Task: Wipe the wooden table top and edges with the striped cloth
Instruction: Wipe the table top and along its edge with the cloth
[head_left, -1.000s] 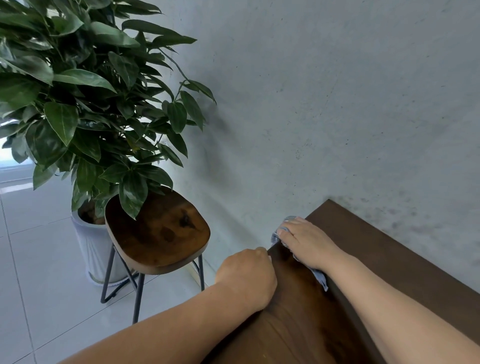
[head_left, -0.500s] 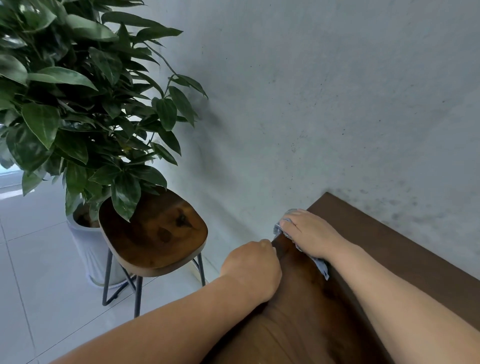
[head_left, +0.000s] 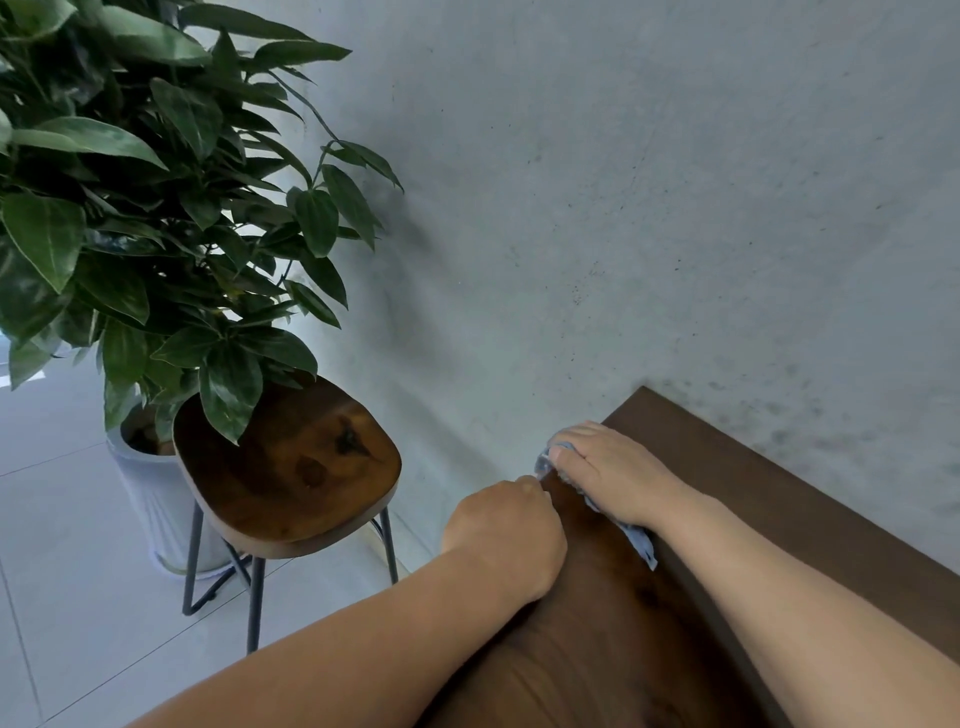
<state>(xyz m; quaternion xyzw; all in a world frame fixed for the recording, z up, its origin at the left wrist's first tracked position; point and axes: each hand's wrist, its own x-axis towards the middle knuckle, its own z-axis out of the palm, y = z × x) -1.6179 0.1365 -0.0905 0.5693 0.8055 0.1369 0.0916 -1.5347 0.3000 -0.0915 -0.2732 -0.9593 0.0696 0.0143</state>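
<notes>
Grey concrete wall (head_left: 623, 208) backs the scene; a potted plant (head_left: 130, 208) and wooden stool (head_left: 291, 467) stand left of the bench (head_left: 779, 519). Left hand (head_left: 506, 535), fingers curled, braces on the bench's near corner; whether it holds anything I cannot tell. Right hand (head_left: 610, 475) presses the striped cloth (head_left: 639, 543) flat on the edge. Pushing further could slide the cloth off the corner.

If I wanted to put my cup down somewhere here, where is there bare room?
The wooden table is bare between the right hand and the wall. The stool seat is bare toward its front; plant leaves overhang its back. The table's end, where both hands meet, is crowded.
</notes>
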